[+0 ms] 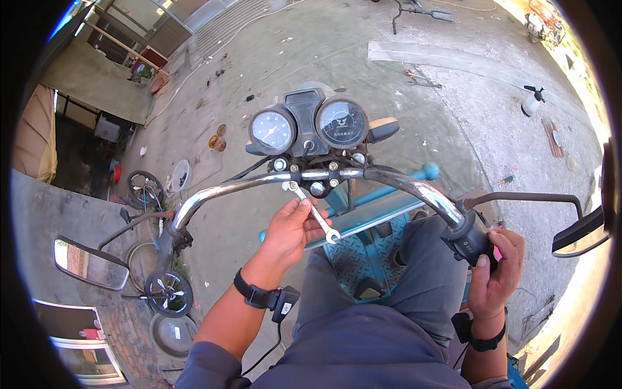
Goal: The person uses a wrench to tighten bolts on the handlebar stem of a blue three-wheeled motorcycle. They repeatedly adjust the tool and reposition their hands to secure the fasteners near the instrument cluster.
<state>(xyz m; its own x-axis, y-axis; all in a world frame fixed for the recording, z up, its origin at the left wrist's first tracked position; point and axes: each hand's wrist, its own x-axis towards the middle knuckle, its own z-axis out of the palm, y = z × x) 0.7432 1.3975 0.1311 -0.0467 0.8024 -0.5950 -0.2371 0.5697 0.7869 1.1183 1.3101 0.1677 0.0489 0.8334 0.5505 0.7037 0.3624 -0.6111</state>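
My left hand (286, 231) holds a combination wrench (316, 214) between thumb and fingers. Its upper end is at a lower bolt (293, 185) of the handlebar clamp, and its open jaw points down towards me. The chrome handlebar (233, 182) curves across in front of me. At its right end, my right hand (503, 272) grips the black switch housing (469, 238) with thumb and fingers. Two round gauges, a speedometer (272, 131) and a second dial (342, 121), sit above the clamp. A key stands in the ignition lock (308, 146) between them.
Mirrors stick out at left (91, 262) and right (578, 233). Below the bar are a teal frame tube (374, 194) and a tread-plate floor (350, 262). A small bicycle (167, 291) and a basin (172, 335) are at left; a sprayer bottle (532, 102) and screwdriver (505, 180) at right.
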